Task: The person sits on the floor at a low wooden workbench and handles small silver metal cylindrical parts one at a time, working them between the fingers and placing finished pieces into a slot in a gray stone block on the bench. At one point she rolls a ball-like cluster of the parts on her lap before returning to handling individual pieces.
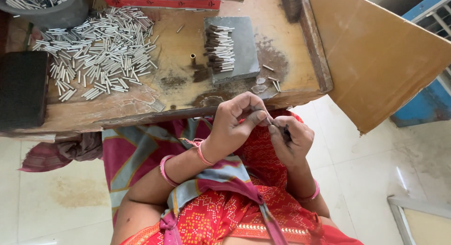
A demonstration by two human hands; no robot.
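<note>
My left hand (pixel 237 120) pinches a small silver metal tube (pixel 268 119) between thumb and fingers, just below the front edge of the low wooden workbench (pixel 188 92). My right hand (pixel 291 137) is closed around a bundle of thin dark sticks (pixel 285 132), and its fingertips meet the tube's end. The two hands touch over my lap, above red patterned cloth.
Many silver tubes lie in a loose pile (pixel 101 52) on the bench's left. A grey block (pixel 239 47) carries a stack of dark-tipped tubes (pixel 220 47). A grey bowl of tubes (pixel 44 5) stands at the back left, a dark pad (pixel 21 87) at the left edge. A cardboard sheet (pixel 380 57) leans on the right.
</note>
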